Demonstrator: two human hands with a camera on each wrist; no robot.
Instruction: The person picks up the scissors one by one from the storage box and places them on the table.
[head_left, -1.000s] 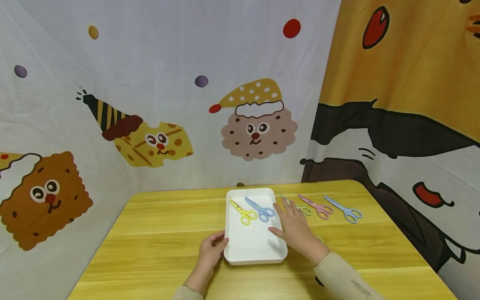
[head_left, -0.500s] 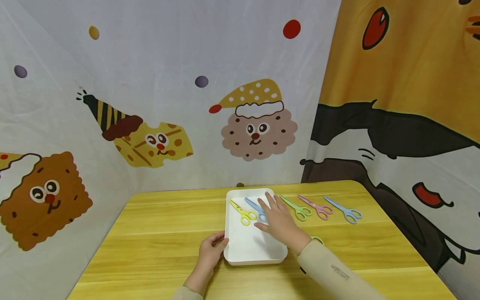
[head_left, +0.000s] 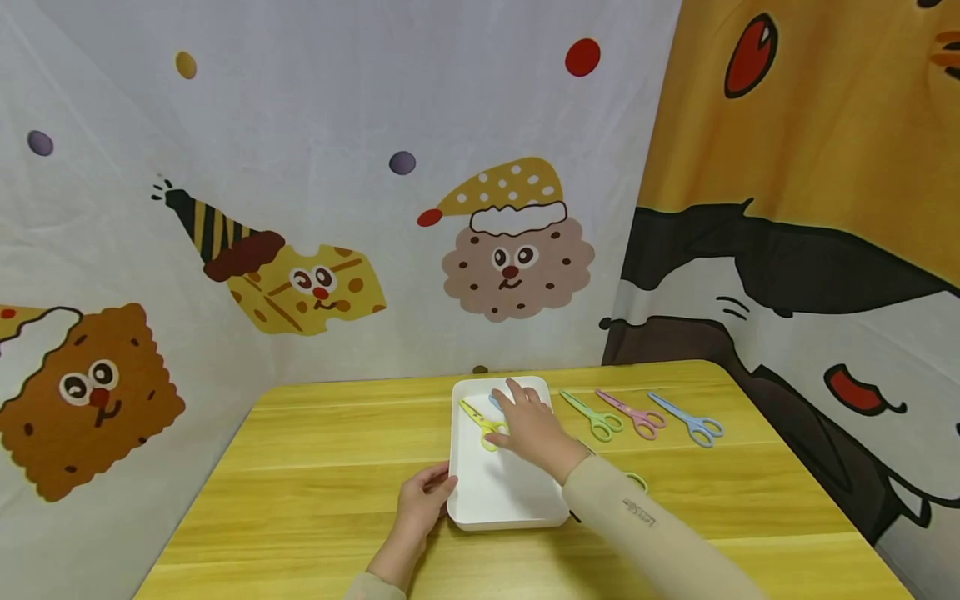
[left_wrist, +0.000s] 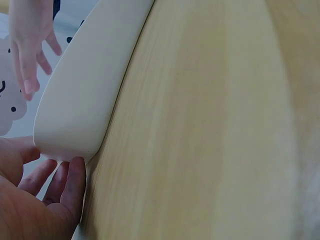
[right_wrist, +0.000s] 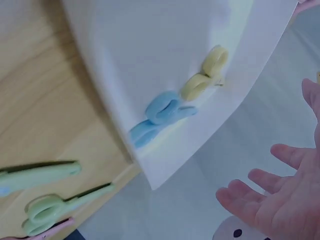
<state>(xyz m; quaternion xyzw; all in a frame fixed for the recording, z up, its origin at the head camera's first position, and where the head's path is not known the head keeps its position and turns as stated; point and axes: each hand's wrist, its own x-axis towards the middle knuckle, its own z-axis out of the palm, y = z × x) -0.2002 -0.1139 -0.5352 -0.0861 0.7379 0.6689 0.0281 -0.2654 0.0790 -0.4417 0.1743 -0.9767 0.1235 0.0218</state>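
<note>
A shallow white tray lies on the wooden table. My left hand holds its left side, thumb at the rim and bent fingertips against the outer wall, as the left wrist view shows on the tray. Inside the far half are yellow scissors and blue scissors. Over these hovers my right hand, fingers spread and nothing in its grasp. It covers most of the blue pair in the head view. The right wrist view shows that right hand palm side, apart from both pairs.
Right of the tray lie green scissors, pink scissors and another blue pair of scissors. Nearer, a light green handle loop shows beside the right sleeve, which hides the rest. A printed cloth hangs behind the table.
My right hand has moved left from the tray's right rim to above the scissors inside, uncovering the green pair on the table. My left hand and the tray have stayed put.
</note>
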